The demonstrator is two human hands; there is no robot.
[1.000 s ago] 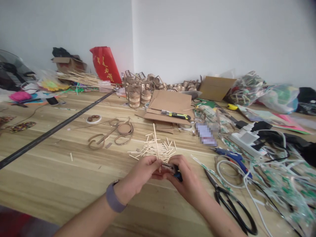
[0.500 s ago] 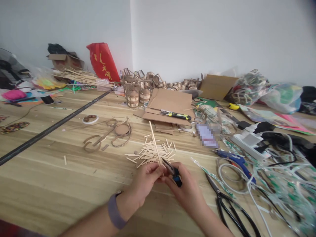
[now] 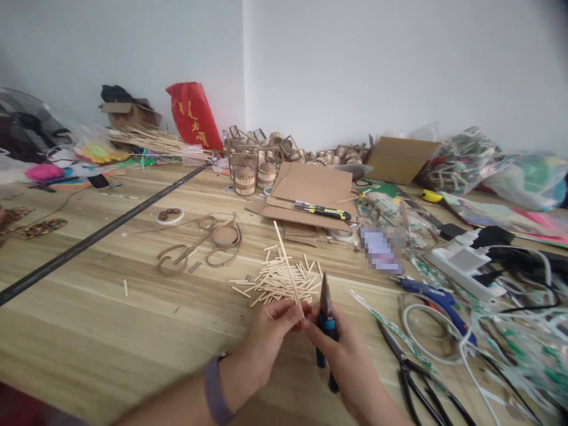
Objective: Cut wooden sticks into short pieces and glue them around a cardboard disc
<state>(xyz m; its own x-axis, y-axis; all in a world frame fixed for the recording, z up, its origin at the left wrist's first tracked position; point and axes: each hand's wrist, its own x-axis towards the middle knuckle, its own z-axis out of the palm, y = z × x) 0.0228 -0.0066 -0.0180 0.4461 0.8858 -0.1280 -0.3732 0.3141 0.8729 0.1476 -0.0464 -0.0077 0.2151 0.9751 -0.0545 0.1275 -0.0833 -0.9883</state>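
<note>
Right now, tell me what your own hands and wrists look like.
The left hand has a wide, plain, muted purple band at its wrist, with a small dark part, perhaps of a watch. The right hand wears nothing visible. No gloves or sleeves show.

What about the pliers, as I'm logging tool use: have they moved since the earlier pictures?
Yes, the pliers have moved right: their tips, earlier by the near edge of the pile of short sticks, are now beside its right side.
</note>
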